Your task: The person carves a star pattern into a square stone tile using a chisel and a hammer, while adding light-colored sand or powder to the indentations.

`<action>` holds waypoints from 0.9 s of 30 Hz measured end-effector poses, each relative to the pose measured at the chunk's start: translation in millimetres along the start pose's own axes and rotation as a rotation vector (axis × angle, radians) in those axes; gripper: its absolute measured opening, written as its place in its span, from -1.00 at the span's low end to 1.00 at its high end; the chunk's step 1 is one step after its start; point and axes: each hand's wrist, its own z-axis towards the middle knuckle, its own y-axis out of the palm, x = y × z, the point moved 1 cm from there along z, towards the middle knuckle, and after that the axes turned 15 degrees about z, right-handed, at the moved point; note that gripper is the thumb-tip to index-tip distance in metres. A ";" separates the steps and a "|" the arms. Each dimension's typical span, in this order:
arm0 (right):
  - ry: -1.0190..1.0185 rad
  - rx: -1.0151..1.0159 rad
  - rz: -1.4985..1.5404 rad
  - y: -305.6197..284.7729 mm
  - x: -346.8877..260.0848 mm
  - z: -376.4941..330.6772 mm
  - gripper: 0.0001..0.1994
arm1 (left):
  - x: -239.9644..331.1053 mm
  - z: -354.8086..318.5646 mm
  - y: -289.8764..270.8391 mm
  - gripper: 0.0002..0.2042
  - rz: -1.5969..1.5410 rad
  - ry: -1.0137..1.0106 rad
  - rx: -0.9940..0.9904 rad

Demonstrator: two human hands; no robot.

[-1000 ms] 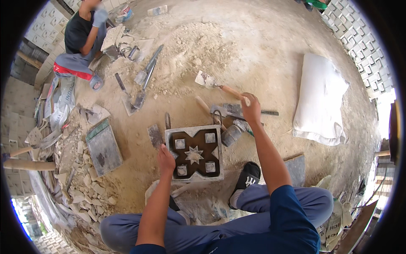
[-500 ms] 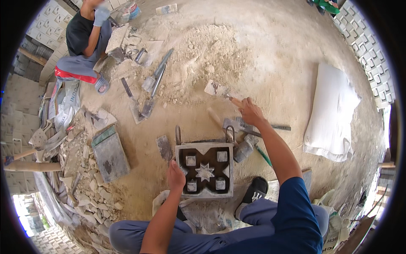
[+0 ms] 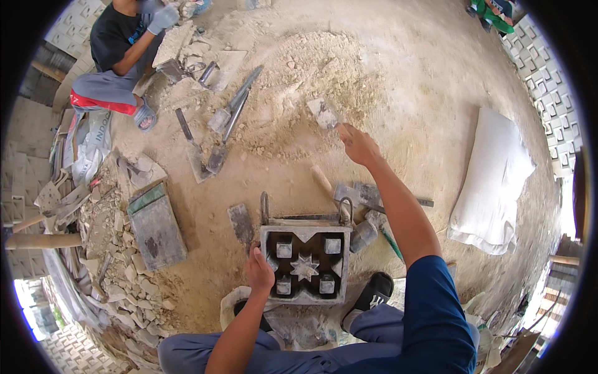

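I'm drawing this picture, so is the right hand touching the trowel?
Touching. The head view shows the right hand closed on the trowel, with no gap between them.

Soft, even daylight brightens the ground [image 3: 423,75] beyond the grip of the right hand [image 3: 359,144], leaving faint shadows. The white bundle [image 3: 492,187] right of that grip looks pale, almost washed out. Beside the left hand [image 3: 259,269], the mould [image 3: 304,267] has dark, shaded recesses. Glare whitens gaps [image 3: 28,308] far left of it; fisheye distortion bends the outskirts into black corners.
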 end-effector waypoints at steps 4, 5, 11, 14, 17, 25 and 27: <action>-0.034 -0.112 -0.169 -28.4 -14.8 -10.1 -0.56 | -5.3 4.5 3.0 -0.40 -0.012 -0.003 0.007; -0.065 -0.132 -0.255 -34.2 -24.1 -13.0 -0.56 | -13.5 6.3 5.6 -0.39 -0.029 0.003 0.038; 0.066 0.033 -0.342 -68.4 -9.4 -32.6 -0.63 | -5.6 5.0 9.9 -0.55 -0.079 0.167 0.227; 0.045 0.062 -0.304 -55.3 -10.2 -30.0 -0.68 | -3.7 5.7 6.0 -0.56 -0.157 0.109 0.147; 0.105 0.002 -0.240 -25.2 -36.9 -12.5 -0.56 | -12.1 6.4 7.5 -0.57 -0.085 0.156 0.217; -0.055 0.046 -0.096 7.5 -36.4 21.1 -0.65 | -7.0 4.1 6.3 -0.56 -0.137 0.151 0.174; -0.115 0.097 -0.075 -1.6 -34.4 16.0 -0.58 | -7.7 7.6 9.2 -0.56 -0.146 0.118 0.155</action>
